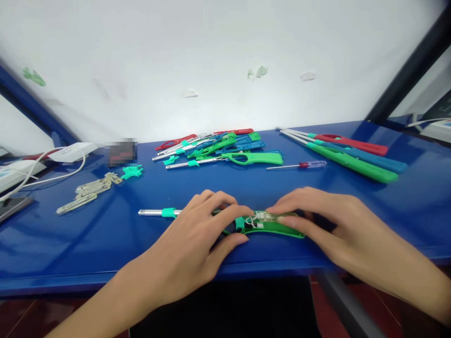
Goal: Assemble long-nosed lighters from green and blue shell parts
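A long-nosed gas lighter lies on the blue table in front of me, its green shell (278, 232) opened so that the inside shows. Its metal tube (150, 212) points left and carries a teal collar (168, 212). My left hand (204, 234) is closed over the front of the shell, thumb at the near edge, covering part of it. A teal trigger (240, 223) and thin white wires show beside its fingertips. With thumb and fingers, my right hand (331, 223) pinches a clear fuel tank (266, 216) in the handle end of the shell.
Behind lies a pile of opened lighters, including a green one (257, 158). A screwdriver (312, 165) is near it. Several closed lighters, one red (355, 143), fan out right. Clear tanks (93, 188), teal parts (132, 172), a white cable (75, 173) and a phone (14, 206) lie left.
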### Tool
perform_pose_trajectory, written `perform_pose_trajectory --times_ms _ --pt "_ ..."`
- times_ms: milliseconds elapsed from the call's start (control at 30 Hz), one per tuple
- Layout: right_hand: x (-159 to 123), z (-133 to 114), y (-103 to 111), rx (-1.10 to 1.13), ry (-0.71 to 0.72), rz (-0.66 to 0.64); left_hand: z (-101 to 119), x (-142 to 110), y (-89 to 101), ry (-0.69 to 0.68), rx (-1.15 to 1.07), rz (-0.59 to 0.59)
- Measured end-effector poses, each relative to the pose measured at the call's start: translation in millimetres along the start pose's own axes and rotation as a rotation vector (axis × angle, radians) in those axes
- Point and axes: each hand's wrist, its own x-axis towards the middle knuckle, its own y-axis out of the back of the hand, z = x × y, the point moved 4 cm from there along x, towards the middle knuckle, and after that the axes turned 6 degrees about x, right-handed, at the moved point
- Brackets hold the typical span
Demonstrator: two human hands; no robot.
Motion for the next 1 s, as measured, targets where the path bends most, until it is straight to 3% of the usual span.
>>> perform_pose_trajectory --times_ms 533,1000 --pt "2.8 -3.2 2.9 -0.005 0.030 -0.013 -2.3 -2.7 -0.4 -0.045 0.023 0.025" --pt "1.5 0.7 0.5 0.087 -0.038 -0.031 7.5 -5.0 1.6 -0.233 0.190 0.080"
